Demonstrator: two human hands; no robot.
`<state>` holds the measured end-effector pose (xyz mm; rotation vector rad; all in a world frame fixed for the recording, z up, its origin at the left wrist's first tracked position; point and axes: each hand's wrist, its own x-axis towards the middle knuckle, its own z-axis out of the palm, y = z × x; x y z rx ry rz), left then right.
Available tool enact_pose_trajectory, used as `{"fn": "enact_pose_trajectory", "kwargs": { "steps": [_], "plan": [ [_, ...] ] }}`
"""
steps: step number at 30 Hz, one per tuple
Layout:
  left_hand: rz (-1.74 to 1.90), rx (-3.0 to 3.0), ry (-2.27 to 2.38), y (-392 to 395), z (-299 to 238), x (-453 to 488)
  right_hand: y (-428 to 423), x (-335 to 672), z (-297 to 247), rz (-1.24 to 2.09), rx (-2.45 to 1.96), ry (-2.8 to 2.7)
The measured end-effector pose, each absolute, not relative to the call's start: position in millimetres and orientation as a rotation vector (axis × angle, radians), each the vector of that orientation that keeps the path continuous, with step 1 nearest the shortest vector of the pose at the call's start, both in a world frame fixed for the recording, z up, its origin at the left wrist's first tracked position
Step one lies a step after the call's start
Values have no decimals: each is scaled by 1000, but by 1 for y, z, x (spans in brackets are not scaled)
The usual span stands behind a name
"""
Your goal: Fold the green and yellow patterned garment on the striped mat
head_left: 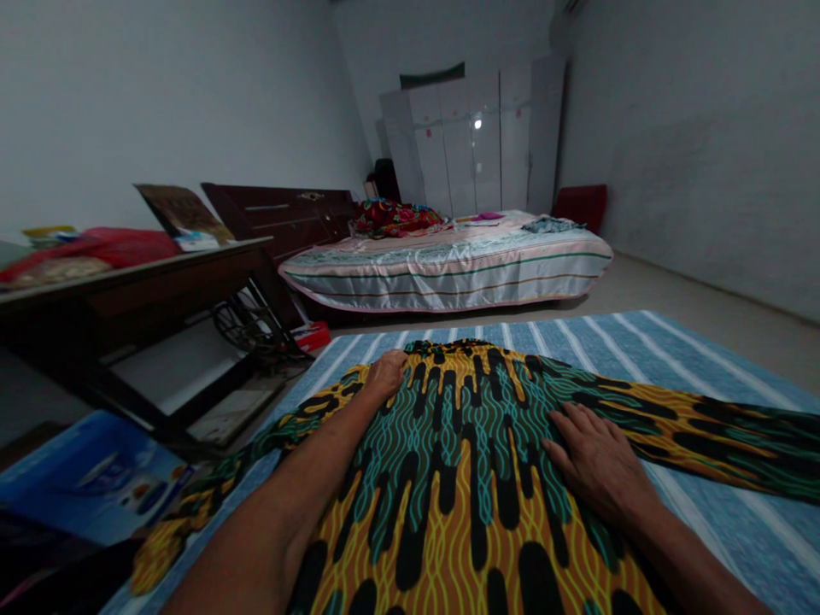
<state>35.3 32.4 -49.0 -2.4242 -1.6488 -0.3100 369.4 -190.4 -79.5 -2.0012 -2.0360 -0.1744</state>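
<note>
A patterned cloth in orange, teal and black lies spread over a blue striped mat on the floor. My left hand reaches far forward and rests near the cloth's far left edge, its fingers curled down onto the fabric. My right hand lies flat on the cloth at the right, fingers stretched out and slightly apart. Neither hand lifts the cloth.
A dark treadle sewing table with red bags and a book on top stands at the left. A blue box lies by it. A low bed and white wardrobes stand beyond the mat.
</note>
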Motion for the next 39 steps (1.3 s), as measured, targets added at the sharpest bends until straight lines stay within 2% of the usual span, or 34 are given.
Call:
{"fn": "enact_pose_trajectory", "kwargs": {
  "steps": [25,39],
  "plan": [
    [-251,-2244,-1807,1,-41,15,-188,374,-90,-192,-1976,-2051],
    [-217,-2373,-1792,9,-46,8,-188,375,-90,-181,-1970,-2056]
  ]
}}
